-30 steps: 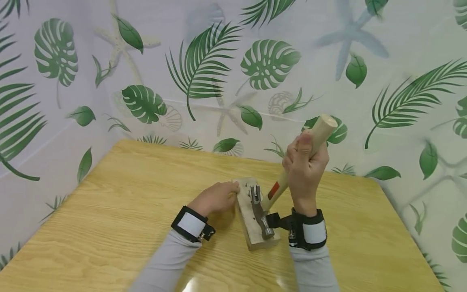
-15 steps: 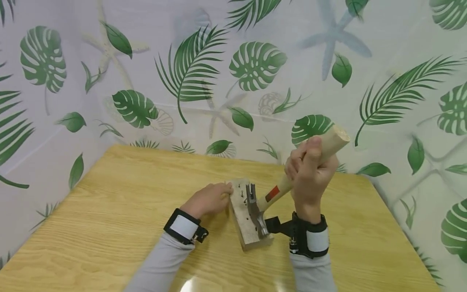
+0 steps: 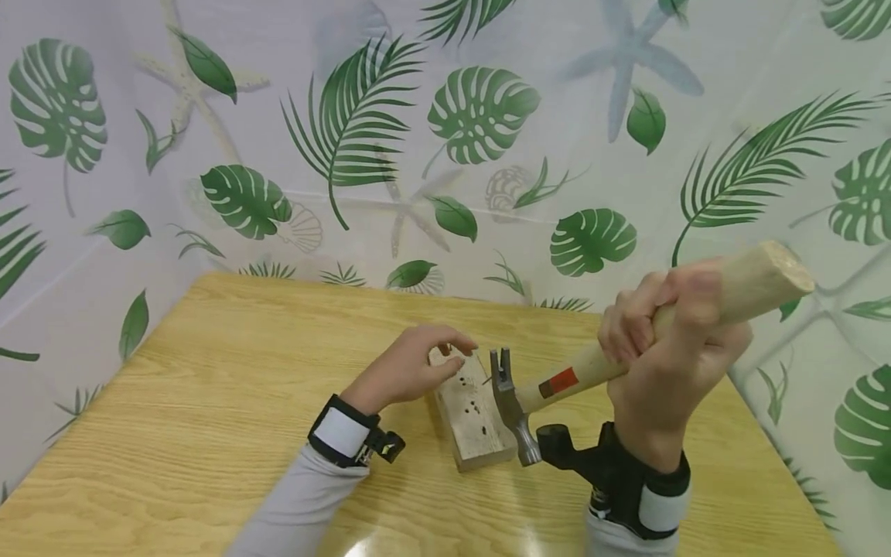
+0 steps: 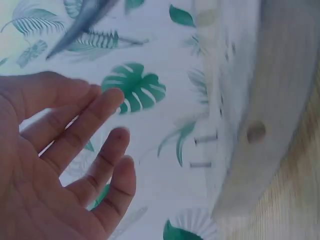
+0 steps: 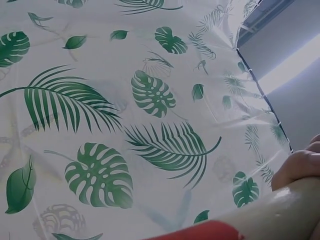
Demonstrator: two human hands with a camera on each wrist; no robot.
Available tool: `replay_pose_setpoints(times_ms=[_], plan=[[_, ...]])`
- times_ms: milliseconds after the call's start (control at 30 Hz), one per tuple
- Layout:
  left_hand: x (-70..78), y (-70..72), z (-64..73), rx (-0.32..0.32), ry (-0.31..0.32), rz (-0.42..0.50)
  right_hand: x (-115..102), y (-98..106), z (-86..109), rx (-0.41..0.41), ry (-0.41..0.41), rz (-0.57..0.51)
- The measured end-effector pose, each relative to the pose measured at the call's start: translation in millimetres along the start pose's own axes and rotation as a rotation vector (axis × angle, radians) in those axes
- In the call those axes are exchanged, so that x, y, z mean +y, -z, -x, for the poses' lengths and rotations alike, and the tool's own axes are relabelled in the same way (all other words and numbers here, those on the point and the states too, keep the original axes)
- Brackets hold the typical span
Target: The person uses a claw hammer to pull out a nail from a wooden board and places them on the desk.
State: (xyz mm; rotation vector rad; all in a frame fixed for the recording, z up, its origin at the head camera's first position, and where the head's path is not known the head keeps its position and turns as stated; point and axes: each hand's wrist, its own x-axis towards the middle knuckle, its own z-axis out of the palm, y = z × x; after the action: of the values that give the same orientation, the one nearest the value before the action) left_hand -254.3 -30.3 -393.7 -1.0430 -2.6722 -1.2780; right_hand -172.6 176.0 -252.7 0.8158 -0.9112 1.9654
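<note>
A claw hammer [image 3: 513, 408] is gripped in my right hand [image 3: 668, 360], its wooden handle sloping up to the right with a red label. The metal head hangs at the right edge of a pale wooden block [image 3: 480, 441], claw pointing away. Small dark holes dot the block's top, and a thin nail [image 3: 487, 381] shows close to the claw. My left hand [image 3: 411, 367] hovers over the block's far left end with loosely bent fingers. Apart from the block, that hand appears with nothing in it in the left wrist view, where two nails [image 4: 204, 140] jut from the wood.
The block lies on a yellow wood-grain table [image 3: 278, 340]. Behind and on both sides hangs a white curtain [image 3: 390, 255] printed with green leaves. Black straps with camera mounts [image 3: 344, 432] sit on both wrists.
My right hand has swung the hammer handle down to the right, and its head has shifted off the block's top toward the right edge. My left hand has loosened from the block's side.
</note>
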Motion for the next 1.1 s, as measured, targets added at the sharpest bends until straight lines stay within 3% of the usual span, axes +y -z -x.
replay_pose_setpoints(times_ms=[167,300,567,700,900,1100], plan=[[12.9,-7.9,-2.2,-0.072,-0.063,0.046,-4.8,-0.8,1.0,0.004,-0.005,-0.034],[17.2,-12.3,-3.0,-0.074,-0.073,0.069,-5.7,-1.7,0.7,0.007,-0.006,-0.045],[18.2,-15.8,-5.3,-0.097,-0.090,0.015,-7.2,-2.4,0.4,0.019,-0.004,-0.022],[15.7,-16.7,-4.3,-0.049,-0.097,0.004,-7.5,-3.2,2.6,0.011,-0.023,-0.021],[11.8,-13.6,-3.3,0.097,-0.078,0.044,-5.7,-5.0,3.3,-0.039,-0.062,-0.009],[3.9,2.8,-0.7,0.203,-0.018,0.039,-5.1,-3.9,2.7,-0.040,-0.071,-0.009]])
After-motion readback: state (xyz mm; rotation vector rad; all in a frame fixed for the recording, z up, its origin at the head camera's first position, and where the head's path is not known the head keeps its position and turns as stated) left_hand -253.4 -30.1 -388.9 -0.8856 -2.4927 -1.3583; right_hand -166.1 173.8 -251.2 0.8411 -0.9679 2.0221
